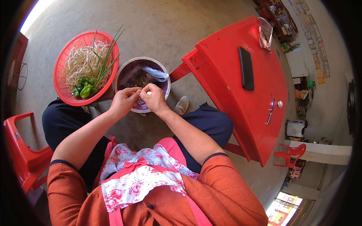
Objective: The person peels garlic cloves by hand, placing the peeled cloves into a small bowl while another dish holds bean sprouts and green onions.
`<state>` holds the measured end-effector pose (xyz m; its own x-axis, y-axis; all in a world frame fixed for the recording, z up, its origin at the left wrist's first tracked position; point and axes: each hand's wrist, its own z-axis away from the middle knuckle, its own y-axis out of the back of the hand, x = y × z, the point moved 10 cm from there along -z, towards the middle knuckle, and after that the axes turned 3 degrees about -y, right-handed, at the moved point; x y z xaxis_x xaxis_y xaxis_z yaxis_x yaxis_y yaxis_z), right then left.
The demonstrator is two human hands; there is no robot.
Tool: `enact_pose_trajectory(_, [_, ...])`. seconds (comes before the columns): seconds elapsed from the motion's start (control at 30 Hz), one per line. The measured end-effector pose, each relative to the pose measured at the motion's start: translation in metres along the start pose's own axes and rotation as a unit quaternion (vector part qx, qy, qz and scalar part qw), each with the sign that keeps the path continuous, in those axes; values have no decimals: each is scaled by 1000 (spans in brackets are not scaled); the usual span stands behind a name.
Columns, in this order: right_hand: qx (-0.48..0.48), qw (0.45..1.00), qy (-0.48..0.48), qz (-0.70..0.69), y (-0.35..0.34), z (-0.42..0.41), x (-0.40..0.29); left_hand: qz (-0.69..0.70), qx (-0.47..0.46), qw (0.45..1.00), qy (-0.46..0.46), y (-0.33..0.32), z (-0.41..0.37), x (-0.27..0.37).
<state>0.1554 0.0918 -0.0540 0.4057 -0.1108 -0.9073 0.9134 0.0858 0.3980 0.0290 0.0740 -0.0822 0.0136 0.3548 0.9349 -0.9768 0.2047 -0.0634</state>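
My left hand (124,99) and my right hand (154,98) meet over a round bin (118,74) lined with a purple plastic bag. A small white piece, apparently a peeled garlic clove (149,93), shows in the curled fingers of my right hand. My left thumb and forefinger are pinched beside it; whatever lies between those fingertips is too small to make out. Inside the bin are plant scraps (142,81) and a crumpled clear plastic bag (155,74). To the left, a red plastic basket (58,76) holds bean sprouts (80,60), green onions (105,66) and green peppers (87,91).
At right stands a red table (226,65) bearing a black phone (246,68), a knife (270,112), a garlic bulb (280,104) and a foil packet (265,34). A red plastic stool (28,154) is at left. Farther right is a red chair (291,154).
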Motion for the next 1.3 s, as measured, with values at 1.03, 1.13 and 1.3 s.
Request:
enact_pose_trajectory(1.03, [-131, 906, -232, -328, -32, 12, 34, 71, -38, 994, 67, -5, 3, -3])
enact_pose_trajectory(1.13, [-135, 898, -241, -343, -35, 13, 36, 69, -40, 995, 66, -4, 3, -5])
enact_pose_trajectory(1.3, [-135, 897, -238, -348, -34, 13, 32, 81, -33, 995, 57, -7, 5, 4])
